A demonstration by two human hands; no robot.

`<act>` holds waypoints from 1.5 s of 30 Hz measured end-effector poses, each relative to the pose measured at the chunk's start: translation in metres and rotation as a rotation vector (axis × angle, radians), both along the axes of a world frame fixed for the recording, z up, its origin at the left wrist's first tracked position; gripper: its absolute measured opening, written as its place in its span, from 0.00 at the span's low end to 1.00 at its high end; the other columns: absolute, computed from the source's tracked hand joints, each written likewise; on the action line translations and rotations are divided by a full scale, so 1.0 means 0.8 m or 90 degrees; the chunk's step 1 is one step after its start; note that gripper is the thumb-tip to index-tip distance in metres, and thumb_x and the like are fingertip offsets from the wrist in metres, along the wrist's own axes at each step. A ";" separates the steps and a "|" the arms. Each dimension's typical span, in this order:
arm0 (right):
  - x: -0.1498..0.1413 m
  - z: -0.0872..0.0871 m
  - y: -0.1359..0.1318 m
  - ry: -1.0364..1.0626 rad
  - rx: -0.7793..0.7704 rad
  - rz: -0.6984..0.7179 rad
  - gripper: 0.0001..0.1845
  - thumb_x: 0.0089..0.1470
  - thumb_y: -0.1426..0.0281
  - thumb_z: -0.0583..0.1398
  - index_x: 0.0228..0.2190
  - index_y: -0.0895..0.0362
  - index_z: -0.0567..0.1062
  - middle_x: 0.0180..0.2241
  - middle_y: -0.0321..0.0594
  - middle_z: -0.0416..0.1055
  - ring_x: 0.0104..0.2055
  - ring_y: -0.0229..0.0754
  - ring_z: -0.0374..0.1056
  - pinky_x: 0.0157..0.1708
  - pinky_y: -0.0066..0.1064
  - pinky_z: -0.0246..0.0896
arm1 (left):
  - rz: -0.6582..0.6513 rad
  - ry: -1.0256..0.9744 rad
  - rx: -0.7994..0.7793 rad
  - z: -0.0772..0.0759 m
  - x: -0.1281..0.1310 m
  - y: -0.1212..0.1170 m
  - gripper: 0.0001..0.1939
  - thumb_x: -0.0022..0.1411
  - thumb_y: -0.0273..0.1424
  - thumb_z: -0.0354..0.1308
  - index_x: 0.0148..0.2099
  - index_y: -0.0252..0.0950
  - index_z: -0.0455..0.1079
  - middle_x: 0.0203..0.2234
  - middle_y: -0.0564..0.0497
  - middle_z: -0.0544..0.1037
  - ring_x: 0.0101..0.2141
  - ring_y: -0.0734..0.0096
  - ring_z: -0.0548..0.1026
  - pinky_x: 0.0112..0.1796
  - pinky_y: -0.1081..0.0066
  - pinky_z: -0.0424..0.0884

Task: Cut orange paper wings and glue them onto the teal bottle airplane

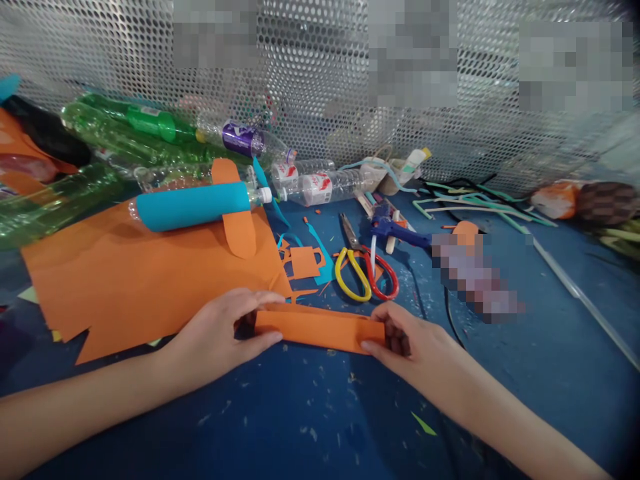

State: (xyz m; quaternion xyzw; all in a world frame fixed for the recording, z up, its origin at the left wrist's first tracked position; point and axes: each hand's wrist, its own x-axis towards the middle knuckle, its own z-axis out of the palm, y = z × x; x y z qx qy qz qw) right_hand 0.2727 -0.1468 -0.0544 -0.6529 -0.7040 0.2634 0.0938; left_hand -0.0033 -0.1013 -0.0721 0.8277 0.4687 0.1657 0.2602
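A folded strip of orange paper (320,329) lies lengthwise between my two hands, just above the blue tabletop. My left hand (225,327) pinches its left end, thumb in front and fingers behind. At the right end, my right hand (407,337) grips the strip between thumb and fingers. Behind my left hand spreads a large orange paper sheet (150,280) with cut edges. On that sheet rests a plastic bottle wrapped in blue paper (193,207), with a rounded orange paper piece (239,233) across it. Scissors (354,267) with yellow and red handles lie beyond the strip.
Blue and orange paper scraps (305,262) lie beside the scissors. A blue glue gun (400,230) sits behind them, with a black cord near my right hand. Green bottles (145,123) and clear bottles (320,187) line the perforated metal wall (310,67). Several thin straws (475,203) lie at the right.
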 end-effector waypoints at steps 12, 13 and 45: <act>0.002 -0.006 -0.003 -0.036 0.044 0.031 0.03 0.55 0.67 0.55 0.34 0.52 0.65 0.19 0.29 0.66 0.20 0.37 0.65 0.19 0.26 0.55 | -0.013 -0.016 0.022 -0.002 0.000 0.000 0.18 0.56 0.31 0.55 0.50 0.44 0.66 0.30 0.54 0.72 0.26 0.74 0.69 0.29 0.73 0.69; 0.002 -0.005 -0.003 -0.033 0.040 0.031 0.03 0.56 0.67 0.54 0.34 0.52 0.65 0.19 0.29 0.66 0.20 0.37 0.65 0.20 0.27 0.55 | -0.014 -0.015 0.021 -0.002 -0.001 0.000 0.18 0.57 0.31 0.55 0.51 0.45 0.65 0.29 0.55 0.71 0.26 0.74 0.69 0.29 0.73 0.68; 0.001 -0.018 -0.001 -0.036 0.074 -0.011 0.04 0.55 0.67 0.53 0.29 0.52 0.62 0.22 0.30 0.68 0.23 0.37 0.66 0.23 0.27 0.59 | -0.129 0.084 0.227 -0.015 0.002 -0.006 0.15 0.65 0.26 0.45 0.53 0.36 0.62 0.37 0.48 0.73 0.37 0.65 0.70 0.42 0.60 0.67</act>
